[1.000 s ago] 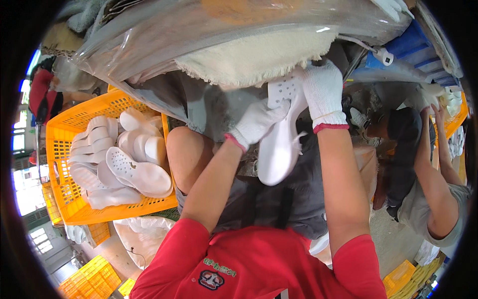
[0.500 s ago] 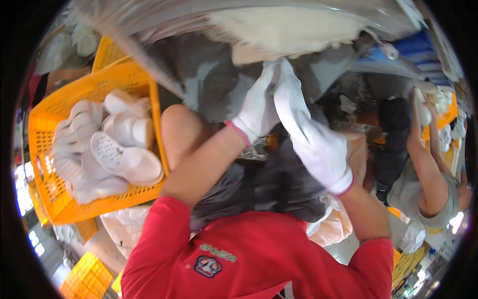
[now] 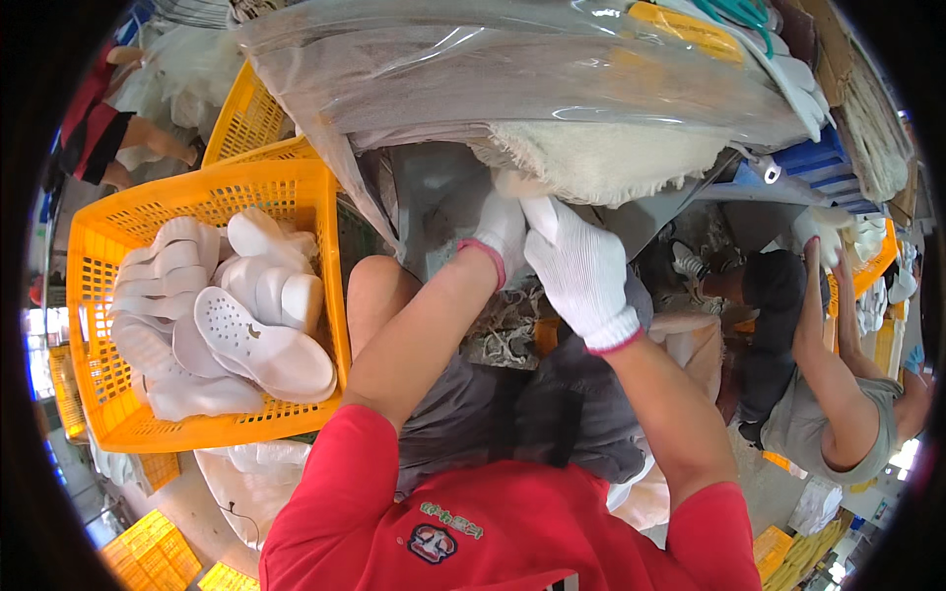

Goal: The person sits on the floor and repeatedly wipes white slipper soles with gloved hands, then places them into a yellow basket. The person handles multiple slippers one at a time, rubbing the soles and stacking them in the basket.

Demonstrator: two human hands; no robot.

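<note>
White gloves with pink cuffs cover both my hands, which meet at the fringed edge of a cream cloth. My left hand reaches up beneath this edge, its fingers hidden. Close beside it on the right, my right hand is closed, fingers curled together. A pale, blurred piece shows at the fingertips, partly behind the cloth; its kind is unclear. To the left, an orange crate holds several white moulded shoe pieces, one on top a perforated white clog.
Clear plastic sheeting covers the bench ahead, with a teal-handled tool on top. White scraps lie below my hands. At right another person in a grey shirt works with gloved hands. More orange crates stand at lower left.
The white shoe seen between my hands before no longer shows plainly. My right hand has moved left and curled closed, nearer my left hand. The view has shifted, showing more of the bench top.
</note>
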